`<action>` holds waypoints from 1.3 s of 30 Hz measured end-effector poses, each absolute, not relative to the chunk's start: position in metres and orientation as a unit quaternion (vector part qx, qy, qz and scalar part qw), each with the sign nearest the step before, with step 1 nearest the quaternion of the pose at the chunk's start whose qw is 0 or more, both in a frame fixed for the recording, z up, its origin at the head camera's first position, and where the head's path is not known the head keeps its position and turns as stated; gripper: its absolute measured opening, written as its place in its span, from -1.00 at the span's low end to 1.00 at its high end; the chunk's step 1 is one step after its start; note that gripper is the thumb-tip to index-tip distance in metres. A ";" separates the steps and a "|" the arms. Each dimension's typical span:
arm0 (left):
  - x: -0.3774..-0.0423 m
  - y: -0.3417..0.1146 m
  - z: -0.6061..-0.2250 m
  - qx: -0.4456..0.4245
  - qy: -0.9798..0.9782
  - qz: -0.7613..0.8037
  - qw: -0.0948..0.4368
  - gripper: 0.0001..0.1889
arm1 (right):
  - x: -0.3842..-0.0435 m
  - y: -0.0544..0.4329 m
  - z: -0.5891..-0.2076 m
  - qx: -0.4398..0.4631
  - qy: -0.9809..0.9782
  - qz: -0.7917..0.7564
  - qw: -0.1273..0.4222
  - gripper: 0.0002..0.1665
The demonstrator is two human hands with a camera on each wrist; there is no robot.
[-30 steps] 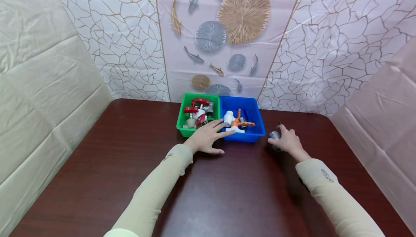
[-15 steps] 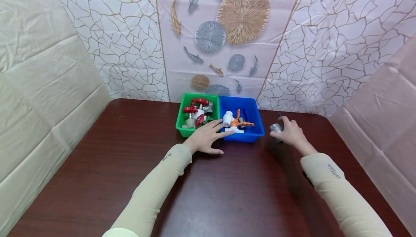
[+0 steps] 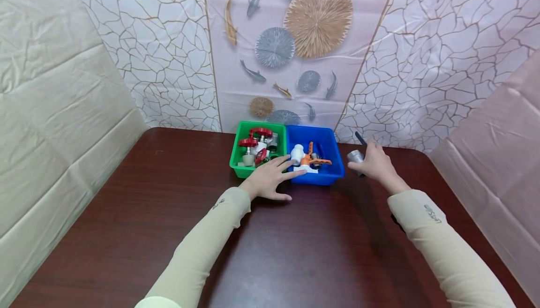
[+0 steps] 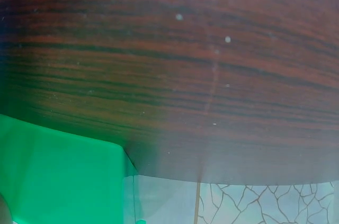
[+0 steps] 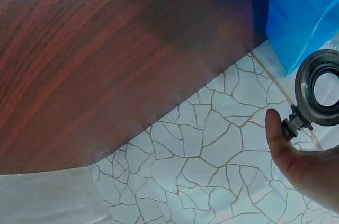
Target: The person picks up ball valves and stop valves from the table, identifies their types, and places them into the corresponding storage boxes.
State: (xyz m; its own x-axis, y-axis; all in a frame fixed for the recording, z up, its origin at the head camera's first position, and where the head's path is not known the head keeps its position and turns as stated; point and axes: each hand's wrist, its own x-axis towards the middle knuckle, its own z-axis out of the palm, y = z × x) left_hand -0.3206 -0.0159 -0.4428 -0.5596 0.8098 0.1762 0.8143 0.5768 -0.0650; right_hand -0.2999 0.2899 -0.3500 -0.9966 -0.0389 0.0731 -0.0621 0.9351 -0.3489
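Observation:
My right hand [image 3: 378,163] grips a metal ball valve [image 3: 356,156] to the right of the blue bin [image 3: 322,179], raised over the table. Its dark blue lever [image 3: 360,138] sticks up past the fingers. In the right wrist view the valve [image 5: 304,91] shows its round open end, with a finger close to the stem. My left hand [image 3: 270,178] lies with fingers spread across the front edges of the green bin [image 3: 241,172] and the blue bin. A white valve [image 3: 297,153] and an orange-handled valve [image 3: 306,160] lie in the blue bin near its fingertips.
Red-handwheel valves [image 3: 248,143] and other fittings fill the green bin. The two bins stand side by side near the back of the dark wood table [image 3: 295,251]. A patterned cloth wall [image 3: 168,55] rises behind, and plain cloth [image 3: 55,111] hangs at the left.
My right hand has lifted the ball valve up from the table and moved it slightly backward, its lever swinging into clearer view. The left hand has stayed in place.

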 end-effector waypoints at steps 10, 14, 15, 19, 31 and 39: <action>-0.320 -0.016 -0.442 -0.460 -0.883 -0.010 0.089 -0.14 | -0.304 0.282 -0.350 0.027 -0.984 0.160 0.069 -0.03; -0.321 -0.016 -0.442 -0.460 -0.883 -0.011 0.089 -0.15 | -0.306 0.278 -0.349 0.041 -0.983 0.159 0.085 -0.11; -0.321 -0.017 -0.442 -0.460 -0.884 -0.012 0.088 -0.15 | -0.307 0.277 -0.349 0.044 -0.983 0.158 0.087 -0.10; -0.321 -0.017 -0.442 -0.459 -0.884 -0.013 0.089 -0.15 | -0.313 0.270 -0.346 0.059 -0.983 0.153 0.081 -0.02; -0.322 -0.016 -0.443 -0.458 -0.884 -0.007 0.090 -0.14 | -0.330 0.240 -0.346 0.071 -0.986 0.134 0.066 0.08; -0.323 -0.018 -0.443 -0.462 -0.881 -0.005 0.100 -0.14 | -0.345 0.219 -0.354 0.071 -0.987 0.135 0.059 0.04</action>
State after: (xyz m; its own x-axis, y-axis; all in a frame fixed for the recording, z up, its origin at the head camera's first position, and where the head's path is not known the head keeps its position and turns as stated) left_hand -0.3227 -0.0179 -0.4426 -0.5532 0.8133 0.1805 0.8153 0.5731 -0.0834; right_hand -0.3453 0.2194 -0.3544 -0.9830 -0.1247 0.1348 -0.1563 0.9536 -0.2573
